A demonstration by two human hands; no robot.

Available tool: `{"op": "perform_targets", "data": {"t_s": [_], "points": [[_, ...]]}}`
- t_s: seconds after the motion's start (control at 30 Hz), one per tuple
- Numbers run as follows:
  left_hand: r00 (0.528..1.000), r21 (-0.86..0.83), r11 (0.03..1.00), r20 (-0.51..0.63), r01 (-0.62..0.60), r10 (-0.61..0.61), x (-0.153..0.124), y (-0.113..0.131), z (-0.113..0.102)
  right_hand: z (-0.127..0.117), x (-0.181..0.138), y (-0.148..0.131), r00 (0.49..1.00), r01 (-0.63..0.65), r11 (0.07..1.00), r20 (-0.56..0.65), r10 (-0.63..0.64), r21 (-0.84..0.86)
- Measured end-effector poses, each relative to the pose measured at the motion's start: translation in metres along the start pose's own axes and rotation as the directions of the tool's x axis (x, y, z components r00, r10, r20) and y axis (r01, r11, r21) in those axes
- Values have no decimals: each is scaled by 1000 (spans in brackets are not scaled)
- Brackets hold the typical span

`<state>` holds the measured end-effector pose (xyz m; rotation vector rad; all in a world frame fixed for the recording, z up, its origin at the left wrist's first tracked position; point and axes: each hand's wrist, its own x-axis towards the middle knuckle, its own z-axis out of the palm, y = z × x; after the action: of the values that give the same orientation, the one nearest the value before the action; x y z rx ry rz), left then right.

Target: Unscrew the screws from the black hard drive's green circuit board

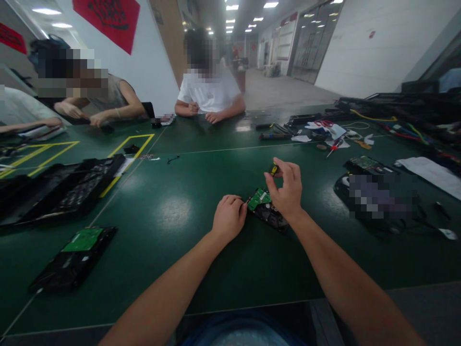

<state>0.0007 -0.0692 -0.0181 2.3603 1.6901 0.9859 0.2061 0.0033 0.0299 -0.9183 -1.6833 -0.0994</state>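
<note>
A small black device with a green circuit board lies on the green table in front of me. My left hand rests at its left end, fingers curled and pressed against the edge. Above the board, my right hand pinches a screwdriver with a yellow and black handle between thumb and fingers. The screwdriver's shaft and tip are too small or hidden to make out. My right wrist partly covers the device's right side.
Another black device with a green board lies at left, near a large black casing. To the right are a black object, a red screwdriver and piled cables. Several people sit across the table.
</note>
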Motion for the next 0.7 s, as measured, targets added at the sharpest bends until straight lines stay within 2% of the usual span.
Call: {"op": "perform_targets", "data": {"t_s": [0.4, 0.7], "points": [[1000, 2, 1000, -13, -6, 6, -1, 0, -1, 4, -3, 4, 998, -33, 997, 47, 30, 66], [1000, 10, 1000, 6, 10, -10, -1, -3, 2, 0, 1, -1, 999, -1, 1000, -42, 1, 2]]}}
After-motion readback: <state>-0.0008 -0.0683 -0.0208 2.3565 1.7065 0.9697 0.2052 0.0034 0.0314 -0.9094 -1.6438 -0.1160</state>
